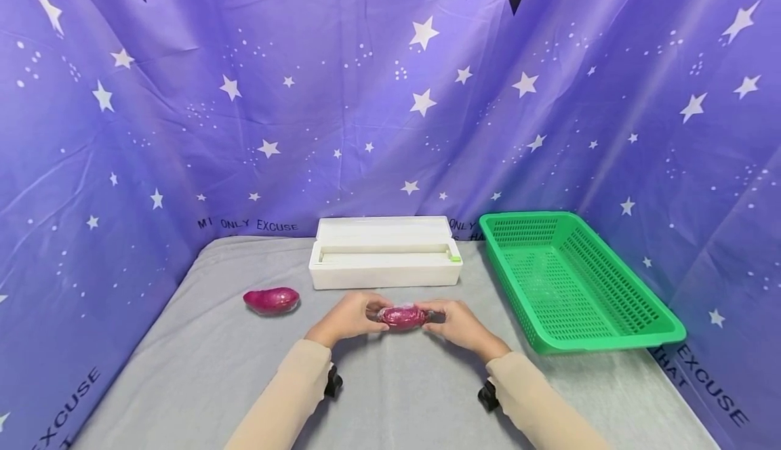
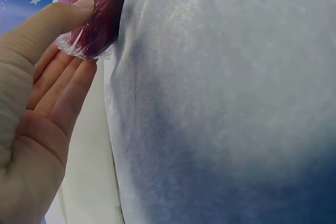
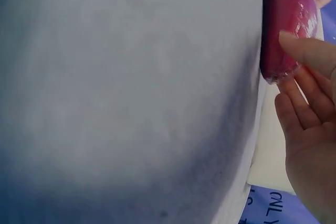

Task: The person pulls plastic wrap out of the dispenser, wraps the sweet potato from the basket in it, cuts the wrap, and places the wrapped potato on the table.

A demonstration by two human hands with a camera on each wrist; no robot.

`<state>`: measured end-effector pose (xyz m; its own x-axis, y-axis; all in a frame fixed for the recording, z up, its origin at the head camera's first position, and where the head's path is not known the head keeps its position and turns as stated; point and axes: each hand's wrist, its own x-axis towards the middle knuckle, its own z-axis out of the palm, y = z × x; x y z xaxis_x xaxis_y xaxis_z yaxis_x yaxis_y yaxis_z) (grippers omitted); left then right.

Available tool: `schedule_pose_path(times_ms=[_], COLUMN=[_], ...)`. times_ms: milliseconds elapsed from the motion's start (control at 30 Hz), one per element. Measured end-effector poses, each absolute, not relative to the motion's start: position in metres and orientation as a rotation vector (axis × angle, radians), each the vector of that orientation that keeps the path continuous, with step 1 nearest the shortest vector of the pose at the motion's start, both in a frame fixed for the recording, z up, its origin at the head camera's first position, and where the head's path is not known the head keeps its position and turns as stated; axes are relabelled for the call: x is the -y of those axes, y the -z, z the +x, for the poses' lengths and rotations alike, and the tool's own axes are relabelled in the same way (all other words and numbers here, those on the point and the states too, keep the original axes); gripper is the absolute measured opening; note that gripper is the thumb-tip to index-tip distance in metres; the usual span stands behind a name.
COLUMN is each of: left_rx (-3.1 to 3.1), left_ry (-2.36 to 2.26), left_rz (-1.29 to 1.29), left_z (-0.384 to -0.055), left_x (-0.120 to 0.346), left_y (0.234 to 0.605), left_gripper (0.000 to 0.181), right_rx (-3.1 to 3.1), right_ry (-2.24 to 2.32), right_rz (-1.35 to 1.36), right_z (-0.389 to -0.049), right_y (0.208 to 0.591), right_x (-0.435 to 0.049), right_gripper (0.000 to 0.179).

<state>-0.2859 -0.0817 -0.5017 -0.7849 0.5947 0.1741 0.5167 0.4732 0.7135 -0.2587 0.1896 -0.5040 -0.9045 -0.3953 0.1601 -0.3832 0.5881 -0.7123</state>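
Observation:
A reddish-purple sweet potato in shiny cling film lies crosswise between both hands, in front of the white box. At its left end, my left hand pinches it; the left wrist view shows the thumb on top of the film and the fingers behind. On the opposite end, my right hand pinches likewise, its thumb pressed on the sweet potato in the right wrist view. Another sweet potato, glossy as if also wrapped, rests on the cloth to the left.
A white cling film dispenser stands behind the hands, lid raised, a green slider at its right end. To the right sits a green plastic basket. Grey cloth covers the table; a purple starry curtain surrounds it.

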Motion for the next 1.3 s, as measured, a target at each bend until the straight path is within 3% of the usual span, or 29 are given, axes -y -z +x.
schedule_pose_path(times_ms=[467, 967, 1300], left_rx=[-2.445, -2.083, -1.874], left_ry=[-1.382, -1.680, -1.819], left_rz=[0.977, 0.577, 0.677], left_z=[-0.288, -0.285, -0.286], left_x=[0.086, 0.097, 0.094], left_y=[0.506, 0.490, 0.496], left_gripper=[0.038, 0.050, 0.048], right_rx=[-2.708, -2.269, -1.728], right_ry=[1.193, 1.516, 1.846], right_rz=[-0.820, -0.737, -0.717], right_z=[-0.267, -0.265, -0.268], right_y=[0.506, 0.488, 0.495], right_x=[-0.186, -0.191, -0.183], right_gripper=[0.054, 0.049, 0.048])
